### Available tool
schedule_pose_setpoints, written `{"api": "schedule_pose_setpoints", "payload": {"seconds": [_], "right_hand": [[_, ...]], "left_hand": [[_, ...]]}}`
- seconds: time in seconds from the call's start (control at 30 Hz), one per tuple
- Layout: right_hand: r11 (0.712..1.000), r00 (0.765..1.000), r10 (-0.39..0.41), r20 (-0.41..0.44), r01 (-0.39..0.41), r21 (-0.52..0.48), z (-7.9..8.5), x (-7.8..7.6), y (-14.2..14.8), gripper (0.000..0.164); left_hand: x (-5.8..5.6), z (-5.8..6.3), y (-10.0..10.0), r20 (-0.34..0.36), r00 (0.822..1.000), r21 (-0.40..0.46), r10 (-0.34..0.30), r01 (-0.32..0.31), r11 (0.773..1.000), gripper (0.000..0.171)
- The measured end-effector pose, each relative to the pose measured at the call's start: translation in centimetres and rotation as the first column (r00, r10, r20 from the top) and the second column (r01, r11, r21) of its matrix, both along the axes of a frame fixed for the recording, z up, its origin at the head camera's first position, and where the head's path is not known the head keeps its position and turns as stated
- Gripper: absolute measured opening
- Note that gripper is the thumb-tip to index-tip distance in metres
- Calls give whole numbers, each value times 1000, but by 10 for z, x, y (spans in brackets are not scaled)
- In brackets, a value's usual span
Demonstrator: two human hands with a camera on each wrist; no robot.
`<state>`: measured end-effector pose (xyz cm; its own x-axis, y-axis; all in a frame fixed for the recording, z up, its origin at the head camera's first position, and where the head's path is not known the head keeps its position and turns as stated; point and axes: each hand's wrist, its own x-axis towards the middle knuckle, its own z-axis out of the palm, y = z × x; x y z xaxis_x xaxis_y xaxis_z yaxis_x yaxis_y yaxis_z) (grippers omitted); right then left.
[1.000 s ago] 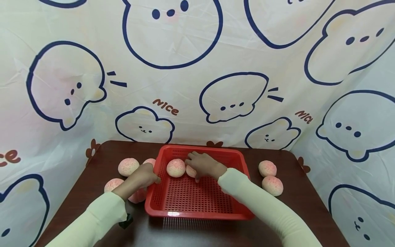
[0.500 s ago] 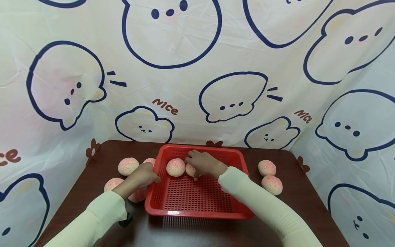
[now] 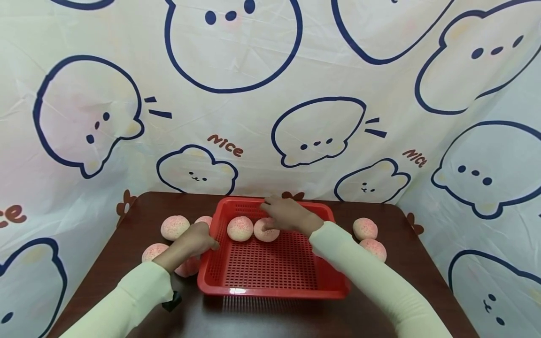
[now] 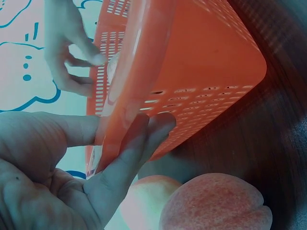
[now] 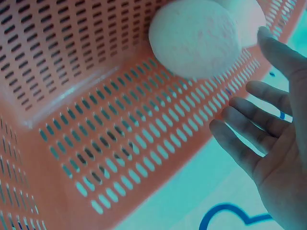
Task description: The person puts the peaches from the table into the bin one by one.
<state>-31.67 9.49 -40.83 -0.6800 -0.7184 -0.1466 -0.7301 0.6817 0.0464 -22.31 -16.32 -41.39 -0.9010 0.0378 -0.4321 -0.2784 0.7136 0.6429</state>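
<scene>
My left hand (image 3: 197,240) pinches the left rim of a red perforated plastic basket (image 3: 272,293), thumb inside and fingers outside. The left wrist view shows that grip closely, with the hand (image 4: 62,167) at the basket's rim. Two pink-and-cream peaches sit side by side in the basket's back left, a left peach (image 3: 240,229) and a right peach (image 3: 265,232). Over the right peach, near the back rim, hovers my right hand (image 3: 289,215). Its fingers (image 5: 247,146) are spread and hold nothing in the right wrist view, with the near peach (image 5: 194,40) apart from them.
Left of the basket several peaches (image 3: 175,227) lie on the dark brown table (image 3: 114,277), some partly behind my left arm. Two more peaches (image 3: 365,229) stand at the right, one partly covered by my sleeve. A cartoon-printed cloth (image 3: 253,117) hangs behind.
My right hand has let go of the right peach and risen up and to the right, leaving the peach in the basket. The left hand keeps its hold on the rim.
</scene>
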Motion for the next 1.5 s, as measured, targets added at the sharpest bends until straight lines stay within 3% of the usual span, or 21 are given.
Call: {"api": "schedule_pose_setpoints", "payload": {"seconds": [0.3,0.5,0.7,1.0,1.5], "right_hand": [[988,996,-94,-4,93,-119,26,-16,20,46],[972,982,-191,-10,188,-142,37,-28,42,47],[938,949,-314,0,310,-157,42,-41,68,45],[907,916,-400,-2,396,-146,44,-51,110,53],[812,810,-557,184,577,-83,28,-59,185,52]], "left_hand": [[0,-1,-1,-4,1000,0,1,-1,1000,25],[-1,-2,-1,1,1000,1,4,-4,1000,27],[0,0,-2,-10,1000,0,-3,3,1000,26],[1,0,-1,-14,1000,-17,11,-11,1000,27],[1,-1,-1,6,1000,4,18,-18,1000,29]]}}
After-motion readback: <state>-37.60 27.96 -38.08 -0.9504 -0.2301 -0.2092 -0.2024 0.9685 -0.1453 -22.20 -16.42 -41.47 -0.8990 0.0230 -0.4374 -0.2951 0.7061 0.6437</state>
